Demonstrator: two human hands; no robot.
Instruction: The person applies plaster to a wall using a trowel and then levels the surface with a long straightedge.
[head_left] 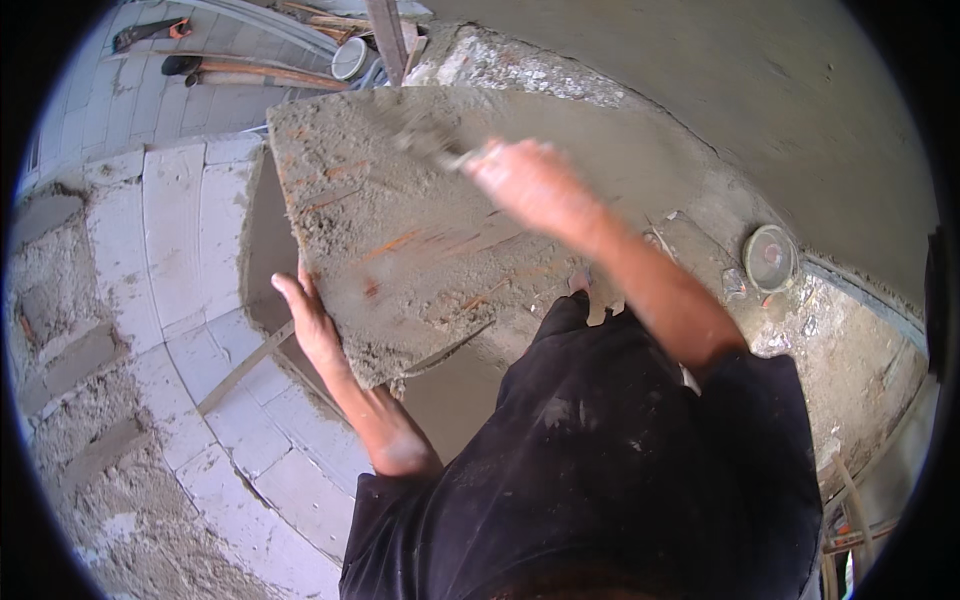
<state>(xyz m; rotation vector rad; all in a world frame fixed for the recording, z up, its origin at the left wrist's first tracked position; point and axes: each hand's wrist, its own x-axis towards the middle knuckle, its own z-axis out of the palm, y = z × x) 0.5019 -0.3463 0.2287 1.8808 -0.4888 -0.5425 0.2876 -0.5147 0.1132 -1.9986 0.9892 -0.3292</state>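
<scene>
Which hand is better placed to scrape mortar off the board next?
Likely the right hand: it holds a blurred tool over the mortar-covered board, while the left hand props the board's edge.

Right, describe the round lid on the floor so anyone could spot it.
Start at the mortar board held by the left hand. Follow the right hand and its arm rightward to the dusty floor. The lid lies there: grey, reddish centre, the only round thing nearby.

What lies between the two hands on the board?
In the head view, only the board's mortar-smeared face lies between the left hand and right hand.
</scene>
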